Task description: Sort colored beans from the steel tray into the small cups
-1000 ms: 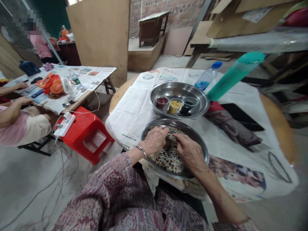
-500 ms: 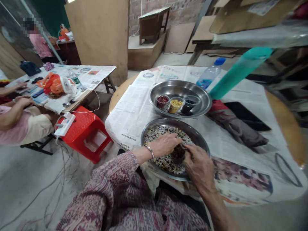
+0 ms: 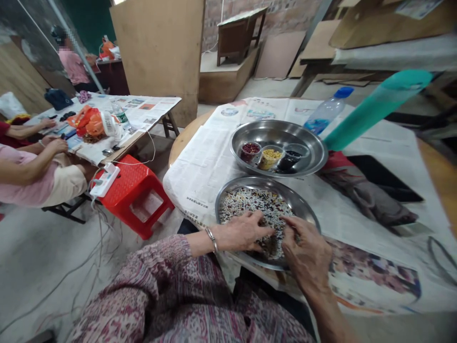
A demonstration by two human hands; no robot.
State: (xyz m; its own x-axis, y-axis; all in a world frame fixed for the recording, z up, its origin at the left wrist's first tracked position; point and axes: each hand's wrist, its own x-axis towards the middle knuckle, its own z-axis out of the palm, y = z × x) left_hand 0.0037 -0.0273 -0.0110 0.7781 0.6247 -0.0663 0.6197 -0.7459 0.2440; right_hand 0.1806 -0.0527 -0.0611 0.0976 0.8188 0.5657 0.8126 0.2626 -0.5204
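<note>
In front of me a steel basin holds a loose mix of white, yellow, dark red and black beads or grains. My left hand, with a silver bangle at the wrist, reaches in from the left, its fingers spread over the mix. On the basin's right side my right hand has its index finger stretched out and the other fingers bent, with no held thing visible. Behind stands a second steel basin with three clear cups: a dark red one, a yellow one and a black one.
Newspaper covers the round table. A blue-capped bottle, a long green object, a grey-and-red cloth and a black flat object lie right. Left are a red stool with a power strip and seated people.
My hands have drawn apart inside the basin; the left moved down and left with its fingers spreading. The mix between them lies more exposed. The view has shifted slightly left.
</note>
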